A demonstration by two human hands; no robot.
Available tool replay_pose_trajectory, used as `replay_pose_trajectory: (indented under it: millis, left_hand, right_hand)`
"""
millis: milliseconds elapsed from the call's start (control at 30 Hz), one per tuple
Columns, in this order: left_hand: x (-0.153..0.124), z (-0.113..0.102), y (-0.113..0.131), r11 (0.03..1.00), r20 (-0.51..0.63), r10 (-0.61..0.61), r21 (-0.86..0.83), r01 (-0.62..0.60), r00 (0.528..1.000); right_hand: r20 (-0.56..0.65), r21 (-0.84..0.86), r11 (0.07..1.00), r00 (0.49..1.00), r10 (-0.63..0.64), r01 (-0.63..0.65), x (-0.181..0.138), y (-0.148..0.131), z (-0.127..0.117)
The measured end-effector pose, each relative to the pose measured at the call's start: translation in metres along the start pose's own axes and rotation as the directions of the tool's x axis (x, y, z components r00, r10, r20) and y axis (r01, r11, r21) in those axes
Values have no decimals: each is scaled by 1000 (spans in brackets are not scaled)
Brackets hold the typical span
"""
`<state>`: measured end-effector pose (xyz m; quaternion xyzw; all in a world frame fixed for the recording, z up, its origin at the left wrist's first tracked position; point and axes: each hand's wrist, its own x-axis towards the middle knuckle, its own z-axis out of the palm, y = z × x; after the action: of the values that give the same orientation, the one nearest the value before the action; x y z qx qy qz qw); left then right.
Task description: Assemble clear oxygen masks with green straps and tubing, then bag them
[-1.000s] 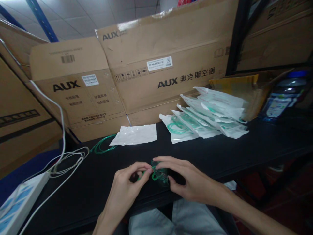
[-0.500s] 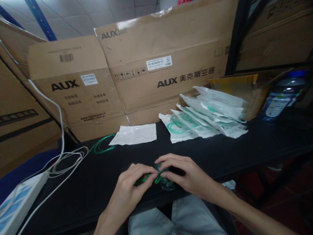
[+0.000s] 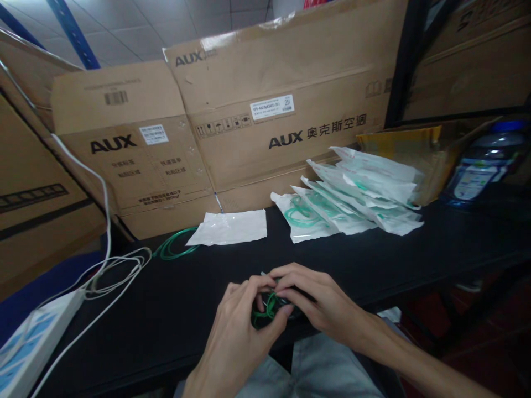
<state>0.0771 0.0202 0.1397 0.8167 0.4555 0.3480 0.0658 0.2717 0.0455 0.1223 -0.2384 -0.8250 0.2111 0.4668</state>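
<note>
Both hands meet at the near edge of the black table (image 3: 174, 309), closed around a small clear mask with a green strap (image 3: 269, 307). My left hand (image 3: 243, 326) curls its fingers around the left side of it. My right hand (image 3: 317, 301) pinches it from the right, its fingers over the top. Most of the mask is hidden by the fingers. An empty white pouch (image 3: 230, 228) lies flat further back, with a coil of green tubing (image 3: 174, 250) to its left.
A fanned pile of sealed white pouches holding green tubing (image 3: 352, 199) lies at the back right. AUX cardboard boxes (image 3: 265, 110) wall the back. White cables (image 3: 112, 271) and a power strip (image 3: 29, 348) are on the left. A blue-capped bottle (image 3: 483, 166) stands far right.
My left hand has slid right and closed in against my right hand. The mask and strap are now more bunched and covered between the fingers.
</note>
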Motion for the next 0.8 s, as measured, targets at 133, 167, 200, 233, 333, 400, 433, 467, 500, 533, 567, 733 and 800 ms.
replay_pose_trajectory:
  millis: [133,167,200,233,333,400,433,467,500,533,567,733,800]
  left_hand:
    - [0,3,0,998,-21,-66,-7,66,998]
    - [0,3,0,997,-22,-72,-10,72,997]
    - [0,3,-1,997,-24,-72,-10,72,997]
    - [1,3,-1,998,-25,-68,-10,68,997]
    - [2,2,0,998,-22,-56,-7,56,998]
    - [2,0,1,998,-17,-58,-7,58,998]
    - [3,0,1,998,-14,-58,-7,58,998]
    - [3,-1,1,998,-14,-60,-5,60,998]
    - [3,-1,0,998,-14,-61,-3,61,998]
    - [3,-2,-1,998,-12,-63,-1,63,998]
    - [3,-2,-2,998,-8,-64,1,64,998]
    - [4,-8,-7,993,7,-116,19,116,993]
    - [3,-11,-8,991,6,-131,34,130,991]
  right_hand:
    - [11,-10,1000,1000,-7,7,-1,0,0]
    - [13,-10,1000,1000,-10,10,-1,0,0]
    - [12,-9,1000,1000,-11,11,-1,0,0]
    - [7,-4,1000,1000,-10,10,0,0,-1]
    - [-3,29,999,1000,21,-21,0,-2,-1]
    - [-6,48,998,999,49,-49,0,-3,-1]
    - [-6,51,997,998,60,-59,0,-3,-1]
    - [-8,50,997,998,67,-66,0,-3,-1]
    - [-16,47,996,997,72,-71,0,-2,0]
    - [-29,43,996,996,79,-77,0,-2,0]
    - [-47,41,996,995,84,-82,0,-2,0]
    - [-136,28,995,985,103,-101,1,0,1]
    - [-165,37,991,977,134,-129,2,1,0]
